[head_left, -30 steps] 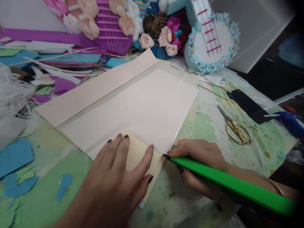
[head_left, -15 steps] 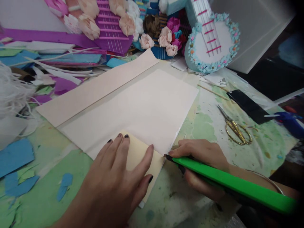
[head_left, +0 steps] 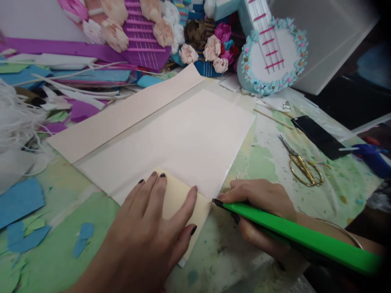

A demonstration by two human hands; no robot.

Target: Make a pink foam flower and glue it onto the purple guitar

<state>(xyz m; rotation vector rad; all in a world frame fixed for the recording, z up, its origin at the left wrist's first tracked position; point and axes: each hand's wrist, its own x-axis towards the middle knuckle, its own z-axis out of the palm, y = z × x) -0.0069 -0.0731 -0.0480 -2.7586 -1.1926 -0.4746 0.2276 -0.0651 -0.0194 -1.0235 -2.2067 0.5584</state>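
My left hand (head_left: pixel 146 228) presses flat, fingers spread, on a small cream-yellow piece (head_left: pixel 175 187) of card, which looks like the folded-over near end of the large pale sheet (head_left: pixel 183 134). In my right hand (head_left: pixel 265 203) is a long green utility knife (head_left: pixel 293 230), gripped near its front. Its dark tip touches the right end of the fold, between the yellow piece and the pale sheet. Much of the knife's underside is hidden. Along the far side of the sheet lies a pale pink strip (head_left: pixel 131 112).
Gold-handled scissors (head_left: pixel 302 165), a black flat slab (head_left: pixel 320 136) and a blue glue gun (head_left: pixel 371 156) lie right. A light-blue paper guitar (head_left: pixel 275 61) and a purple one (head_left: pixel 143 36) stand behind. Blue scraps (head_left: pixel 23 201) and white string (head_left: pixel 18 122) lie left.
Almost nothing differs. My right hand and the utility knife have shifted very slightly to the right; my left hand stays where it was.
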